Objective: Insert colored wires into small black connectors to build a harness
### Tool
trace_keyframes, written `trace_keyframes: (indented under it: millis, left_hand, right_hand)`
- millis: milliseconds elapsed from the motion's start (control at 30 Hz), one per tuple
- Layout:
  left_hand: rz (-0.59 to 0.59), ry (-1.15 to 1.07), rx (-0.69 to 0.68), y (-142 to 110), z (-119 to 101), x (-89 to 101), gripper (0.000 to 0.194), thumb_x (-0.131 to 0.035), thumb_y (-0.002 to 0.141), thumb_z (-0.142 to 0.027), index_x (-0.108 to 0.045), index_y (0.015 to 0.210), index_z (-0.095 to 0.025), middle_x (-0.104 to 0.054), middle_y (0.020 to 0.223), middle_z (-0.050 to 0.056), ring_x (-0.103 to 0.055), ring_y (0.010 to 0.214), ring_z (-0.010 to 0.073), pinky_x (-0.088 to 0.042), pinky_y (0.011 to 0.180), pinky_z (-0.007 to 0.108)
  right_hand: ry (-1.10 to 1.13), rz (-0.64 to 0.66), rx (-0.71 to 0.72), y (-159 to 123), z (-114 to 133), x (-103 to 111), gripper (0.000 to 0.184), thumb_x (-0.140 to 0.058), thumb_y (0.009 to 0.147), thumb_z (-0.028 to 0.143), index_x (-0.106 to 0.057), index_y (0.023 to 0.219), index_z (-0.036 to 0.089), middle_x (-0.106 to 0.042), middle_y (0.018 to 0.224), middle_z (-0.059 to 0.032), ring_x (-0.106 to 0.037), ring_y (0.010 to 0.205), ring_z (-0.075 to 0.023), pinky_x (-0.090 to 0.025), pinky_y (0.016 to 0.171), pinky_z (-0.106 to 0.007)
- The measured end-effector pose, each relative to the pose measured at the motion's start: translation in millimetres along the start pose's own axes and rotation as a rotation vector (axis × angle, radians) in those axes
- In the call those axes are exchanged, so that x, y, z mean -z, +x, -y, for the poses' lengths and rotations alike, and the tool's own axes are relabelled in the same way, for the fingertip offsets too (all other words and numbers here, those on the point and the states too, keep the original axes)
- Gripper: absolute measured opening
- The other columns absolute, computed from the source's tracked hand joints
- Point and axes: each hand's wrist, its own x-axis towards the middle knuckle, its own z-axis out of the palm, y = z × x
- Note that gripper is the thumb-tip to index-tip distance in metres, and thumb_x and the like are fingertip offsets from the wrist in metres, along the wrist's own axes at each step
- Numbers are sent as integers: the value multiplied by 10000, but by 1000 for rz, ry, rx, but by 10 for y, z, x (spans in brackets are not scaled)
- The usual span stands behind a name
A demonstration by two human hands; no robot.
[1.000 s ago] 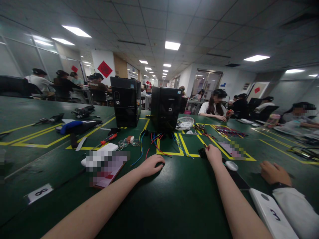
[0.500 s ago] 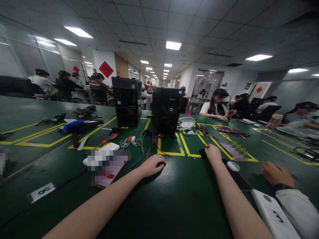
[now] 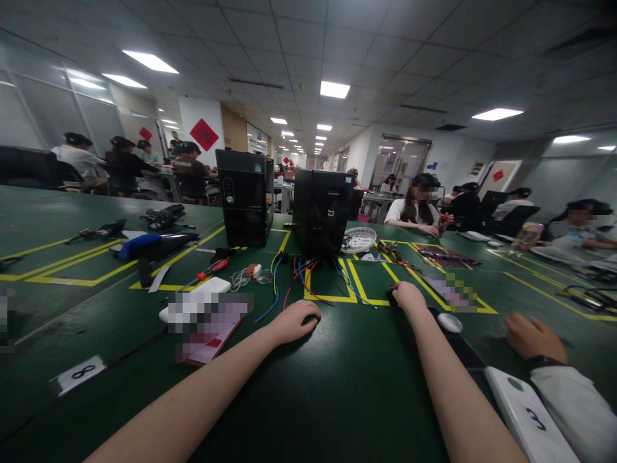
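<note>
My left hand [image 3: 295,320] rests on the green table [image 3: 337,386], fingers curled downward over a small dark thing I cannot make out. My right hand [image 3: 407,297] lies further out at a yellow tape line, fingers curled around a small dark object with a bit of red at its tip. Loose red, blue and yellow wires [image 3: 308,280] sprawl just beyond both hands, running from a black computer tower [image 3: 322,211].
A second black tower [image 3: 244,196] stands to the left. A red screwdriver [image 3: 212,266], a white box [image 3: 205,290] and a white basket [image 3: 359,238] lie around. A neighbour's hand [image 3: 533,337] and white sleeve rest at right, near a white mouse [image 3: 450,322]. Other people sit at the tables.
My right hand has shifted slightly left and down toward the table; the left hand stays put. The view barely moves.
</note>
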Motion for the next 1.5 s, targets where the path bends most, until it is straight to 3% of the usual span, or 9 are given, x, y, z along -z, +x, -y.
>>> trace_keyframes:
  millis: [200, 300, 433, 600, 1033, 1233, 1367, 1500]
  left_hand:
    - [0, 2, 10, -2, -18, 15, 183, -486, 828, -192, -597, 974, -184, -608, 1013, 48, -535, 979, 174, -400, 918, 318]
    - [3, -1, 13, -4, -16, 14, 183, -486, 827, -189, -595, 974, -185, -606, 1016, 49, -533, 981, 178, -401, 917, 324]
    - [1, -1, 14, -6, -3, 6, 186, -485, 826, -188, -593, 977, -188, -606, 1015, 48, -532, 983, 178, -401, 917, 324]
    - [3, -7, 12, -6, 5, -2, 191, -481, 829, -193, -592, 985, -193, -605, 1018, 48, -532, 987, 179, -401, 917, 328]
    - [-3, -4, 13, -6, -15, 8, 189, -483, 826, -186, -595, 977, -187, -604, 1015, 51, -531, 991, 180, -402, 917, 330]
    - [-7, -9, 17, -6, -15, 7, 186, -486, 825, -190, -596, 975, -189, -607, 1015, 50, -534, 988, 179, -403, 918, 326]
    - [-4, -5, 17, -3, -15, 8, 186, -485, 826, -191, -596, 975, -189, -607, 1018, 48, -532, 990, 178, -400, 920, 324]
    - [-10, 2, 14, -2, -15, 8, 186, -484, 828, -193, -595, 978, -187, -606, 1013, 45, -531, 986, 175, -402, 915, 316]
  right_hand:
    - [42, -83, -46, -40, -114, 96, 316, -409, 817, 257, -625, 1032, 174, -628, 991, -150, -573, 878, -217, -389, 669, -283]
    - [105, -110, -64, -47, -219, 142, 372, -418, 806, 245, -563, 1135, 151, -651, 903, -135, -589, 823, -205, -389, 652, -271]
    - [131, -39, 0, -55, -287, 148, 322, -483, 747, 193, -624, 1035, 162, -662, 741, -60, -599, 702, -161, -383, 615, -228]
    - [103, -50, 44, -40, -293, 126, 317, -499, 727, 193, -656, 1000, 167, -672, 887, -67, -600, 764, -159, -379, 604, -205]
    - [-70, -55, 79, -52, -276, 74, 339, -465, 745, 201, -648, 1031, 198, -651, 998, -80, -589, 907, -202, -405, 672, -240]
    - [43, 26, 32, -41, -277, 99, 339, -467, 756, 232, -644, 1042, 186, -643, 1012, -93, -587, 895, -206, -402, 657, -248]
    - [99, 99, 18, -11, -284, 109, 314, -458, 773, 220, -658, 1011, 175, -672, 846, -106, -606, 767, -184, -397, 620, -246]
    - [92, 90, 1, 1, -286, 174, 338, -429, 773, 184, -634, 1039, 149, -671, 750, -87, -606, 678, -171, -399, 610, -249]
